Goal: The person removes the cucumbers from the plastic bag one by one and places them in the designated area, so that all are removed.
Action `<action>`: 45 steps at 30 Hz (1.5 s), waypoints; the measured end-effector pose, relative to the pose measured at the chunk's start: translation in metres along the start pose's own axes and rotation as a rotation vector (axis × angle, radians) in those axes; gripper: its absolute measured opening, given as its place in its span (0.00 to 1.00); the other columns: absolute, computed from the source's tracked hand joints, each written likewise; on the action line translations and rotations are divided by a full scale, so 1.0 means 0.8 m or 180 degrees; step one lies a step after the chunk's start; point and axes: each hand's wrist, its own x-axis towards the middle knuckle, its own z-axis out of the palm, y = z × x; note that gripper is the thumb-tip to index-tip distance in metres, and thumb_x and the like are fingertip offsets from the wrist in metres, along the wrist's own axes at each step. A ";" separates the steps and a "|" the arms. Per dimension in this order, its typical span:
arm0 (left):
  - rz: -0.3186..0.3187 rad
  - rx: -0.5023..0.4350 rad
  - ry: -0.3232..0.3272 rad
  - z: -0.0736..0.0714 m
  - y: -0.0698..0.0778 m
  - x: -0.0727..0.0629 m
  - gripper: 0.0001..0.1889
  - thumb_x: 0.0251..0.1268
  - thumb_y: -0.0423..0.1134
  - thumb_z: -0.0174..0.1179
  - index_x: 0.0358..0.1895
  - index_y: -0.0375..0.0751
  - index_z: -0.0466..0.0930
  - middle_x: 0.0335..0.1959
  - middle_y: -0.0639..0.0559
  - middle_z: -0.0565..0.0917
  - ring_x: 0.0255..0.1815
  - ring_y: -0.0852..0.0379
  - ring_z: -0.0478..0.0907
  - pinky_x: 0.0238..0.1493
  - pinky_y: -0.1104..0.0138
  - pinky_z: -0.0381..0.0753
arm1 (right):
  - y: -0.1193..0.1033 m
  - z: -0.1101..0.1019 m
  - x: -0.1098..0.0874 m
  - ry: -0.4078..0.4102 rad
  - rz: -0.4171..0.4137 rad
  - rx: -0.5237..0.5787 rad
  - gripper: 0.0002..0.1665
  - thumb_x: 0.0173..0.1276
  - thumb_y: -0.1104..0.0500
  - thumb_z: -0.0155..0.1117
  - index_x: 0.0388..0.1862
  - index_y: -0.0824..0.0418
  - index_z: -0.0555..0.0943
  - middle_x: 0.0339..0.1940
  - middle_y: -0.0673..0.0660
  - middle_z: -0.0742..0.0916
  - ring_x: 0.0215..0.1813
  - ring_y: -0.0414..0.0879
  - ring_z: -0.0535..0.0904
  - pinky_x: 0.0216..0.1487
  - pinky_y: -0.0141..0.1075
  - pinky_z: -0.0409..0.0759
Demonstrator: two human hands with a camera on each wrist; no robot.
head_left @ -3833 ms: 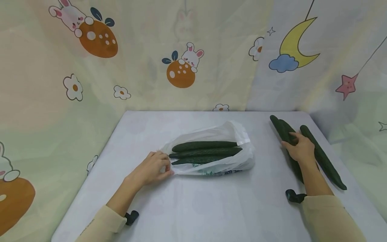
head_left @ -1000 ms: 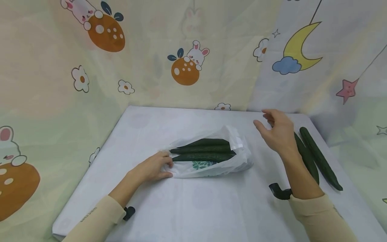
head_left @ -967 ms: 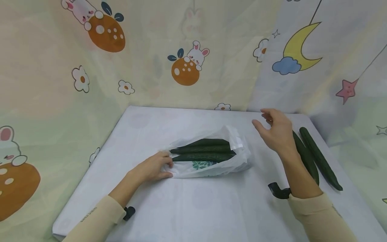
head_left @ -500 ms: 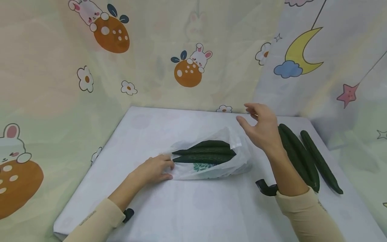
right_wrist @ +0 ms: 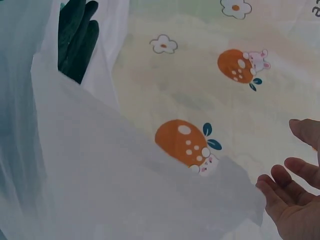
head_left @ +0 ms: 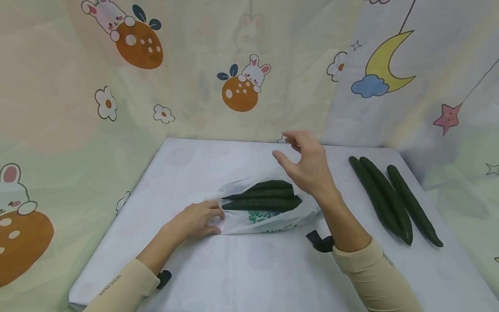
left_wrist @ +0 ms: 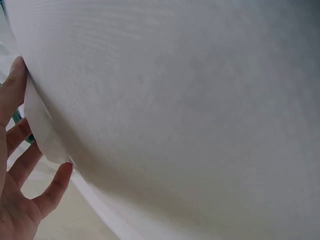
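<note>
The left hand has its fingers spread at the end of a white plastic bag, tips touching it. Cucumbers lie side by side in the bag on the bench. The right hand hangs over the bag, fingers wide, holding nothing. Three more cucumbers lie to the right.

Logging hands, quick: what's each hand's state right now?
Left hand: open, touching the edge of the white, green-printed plastic bag.
Right hand: open, raised, holding nothing.
</note>
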 end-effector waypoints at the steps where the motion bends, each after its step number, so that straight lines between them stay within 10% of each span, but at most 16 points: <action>1: 0.0008 0.0007 -0.0002 0.000 0.000 0.000 0.18 0.60 0.56 0.73 0.51 0.59 0.85 0.54 0.59 0.80 0.53 0.54 0.79 0.46 0.54 0.83 | -0.003 0.003 0.000 -0.0008 -0.0008 0.0020 0.29 0.67 0.58 0.74 0.65 0.64 0.78 0.58 0.61 0.83 0.59 0.54 0.80 0.62 0.47 0.81; 20: -0.0050 -0.0147 -0.0019 0.000 -0.002 -0.003 0.19 0.60 0.55 0.74 0.53 0.63 0.85 0.57 0.58 0.78 0.56 0.55 0.77 0.47 0.54 0.79 | -0.026 0.048 -0.004 -0.0229 -0.0072 0.0418 0.30 0.66 0.58 0.75 0.65 0.63 0.78 0.57 0.60 0.81 0.60 0.52 0.81 0.61 0.42 0.82; 45: -0.0070 -0.0215 -0.0072 -0.001 -0.003 -0.003 0.19 0.61 0.54 0.73 0.55 0.62 0.84 0.57 0.56 0.77 0.58 0.54 0.76 0.48 0.54 0.77 | 0.041 0.082 -0.050 -0.1069 0.0305 0.0352 0.36 0.64 0.58 0.78 0.69 0.62 0.75 0.51 0.63 0.83 0.53 0.57 0.83 0.53 0.47 0.86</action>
